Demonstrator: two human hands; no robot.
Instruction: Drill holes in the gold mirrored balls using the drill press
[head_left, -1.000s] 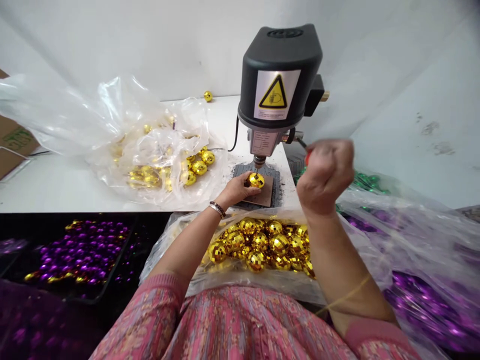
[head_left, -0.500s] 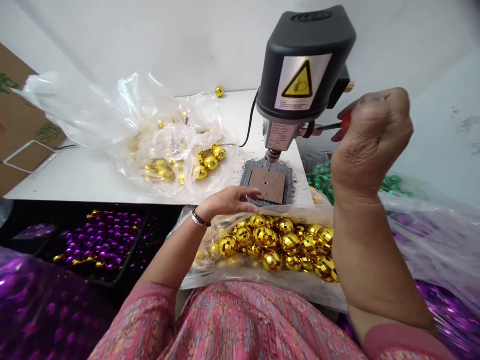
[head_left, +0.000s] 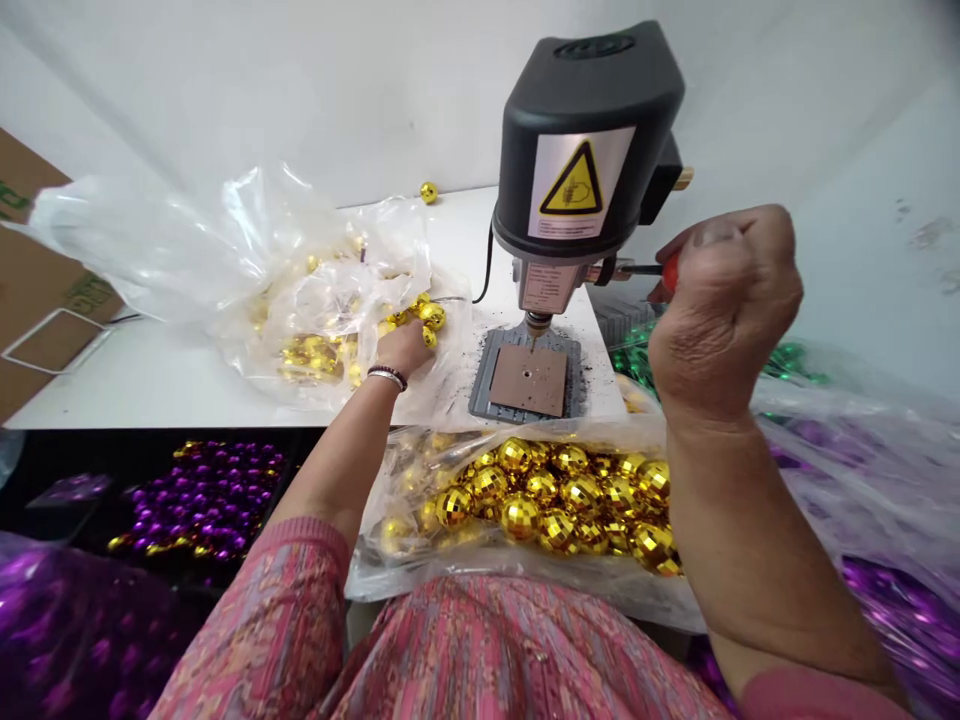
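Observation:
My right hand [head_left: 727, 310] is closed round the red knob [head_left: 670, 273] of a lever on the side of a black bench drill press [head_left: 592, 130]. Below the drill bit [head_left: 533, 345], a brown square plate [head_left: 528, 380] with a small hole lies on the grey machine base [head_left: 486, 365]. My left hand [head_left: 405, 348] reaches among small gold mirrored balls [head_left: 431, 313] at the mouth of a clear plastic bag [head_left: 292, 290] on the white table; its fingers are hidden from view. In front of me, an open plastic bag holds larger gold balls [head_left: 521, 517].
One gold ball [head_left: 428, 192] sits by the wall. Purple balls [head_left: 206, 495] fill a dark tray at lower left. Green balls [head_left: 791, 360] and bagged purple ones [head_left: 900, 620] lie to the right. A cardboard box [head_left: 45, 300] stands at far left. Dark shavings surround the drill base.
My left hand has moved left from beside the brown plate to the small gold balls in the bag. My right hand stays on the lever knob. The view has shifted slightly.

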